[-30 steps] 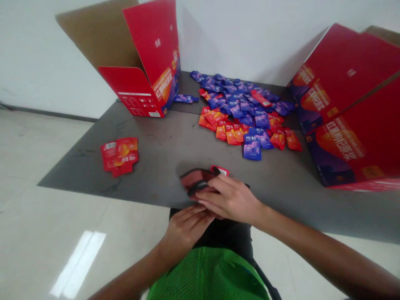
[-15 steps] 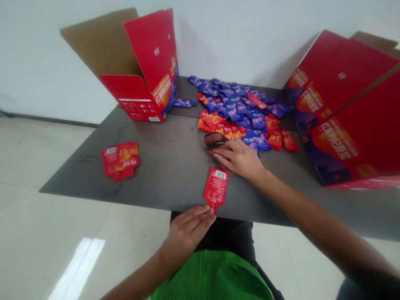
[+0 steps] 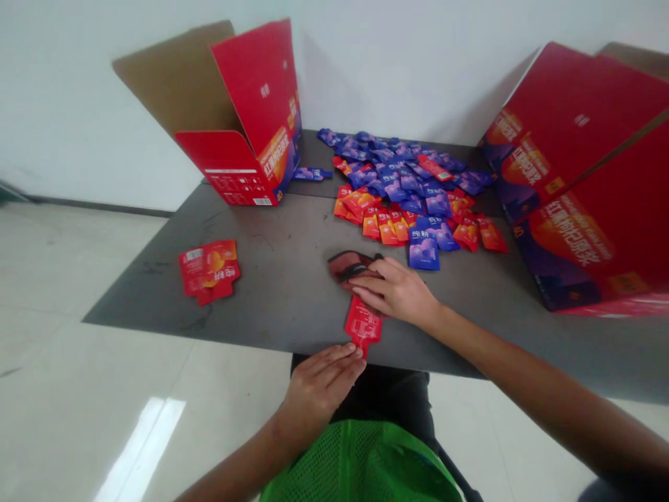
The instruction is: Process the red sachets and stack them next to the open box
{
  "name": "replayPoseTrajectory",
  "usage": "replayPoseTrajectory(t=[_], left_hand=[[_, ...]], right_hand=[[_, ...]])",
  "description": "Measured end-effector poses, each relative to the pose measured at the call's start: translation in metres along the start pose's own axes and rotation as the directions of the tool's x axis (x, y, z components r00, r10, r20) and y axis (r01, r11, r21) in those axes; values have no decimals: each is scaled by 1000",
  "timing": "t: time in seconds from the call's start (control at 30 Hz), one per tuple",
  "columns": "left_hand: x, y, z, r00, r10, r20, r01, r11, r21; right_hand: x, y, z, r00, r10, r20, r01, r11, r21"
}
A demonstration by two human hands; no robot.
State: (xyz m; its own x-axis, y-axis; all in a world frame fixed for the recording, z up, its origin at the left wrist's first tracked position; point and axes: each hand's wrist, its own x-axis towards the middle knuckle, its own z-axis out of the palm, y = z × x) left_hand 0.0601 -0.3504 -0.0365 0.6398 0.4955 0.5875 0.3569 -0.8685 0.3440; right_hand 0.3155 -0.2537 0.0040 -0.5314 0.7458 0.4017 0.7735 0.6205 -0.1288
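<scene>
A red spouted pouch lies flat near the front edge of the table, its printed back facing up. My left hand pinches its narrow spout end between thumb and fingers. My right hand is closed on a reddish-brown, rounded pad with a dark rim and a dark strap; I cannot tell exactly what it is. The pad and fingers cover the far end of the pouch. Off to the left, a few overlapping red pouches lie together on the table.
Purple pouches and red-orange pouches are heaped at the back of the grey table. An open red carton stands at the back left. Larger red cartons stand on the right, near my forearm.
My right hand has brought the pad toward me, from beyond the pouch to over its far end. My left hand keeps hold of the spout end. The view has shifted slightly.
</scene>
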Motion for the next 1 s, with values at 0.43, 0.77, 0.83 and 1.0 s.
replayPoseTrajectory(t=[0.43,0.77,0.83,1.0], left_hand=[[26,16,16,976,-171,132,135,960,244],[9,18,8,993,-53,106,17,947,319],[9,12,-6,998,-25,60,11,975,224],[11,-28,-60,878,-377,-294,372,925,-76]], right_hand=[[-69,-14,-42,904,259,-340,-266,964,25],[-124,-13,-23,809,409,-422,-402,909,111],[-125,-11,-22,807,406,-428,-401,910,106],[-131,-6,-20,804,401,-439,-389,913,123]])
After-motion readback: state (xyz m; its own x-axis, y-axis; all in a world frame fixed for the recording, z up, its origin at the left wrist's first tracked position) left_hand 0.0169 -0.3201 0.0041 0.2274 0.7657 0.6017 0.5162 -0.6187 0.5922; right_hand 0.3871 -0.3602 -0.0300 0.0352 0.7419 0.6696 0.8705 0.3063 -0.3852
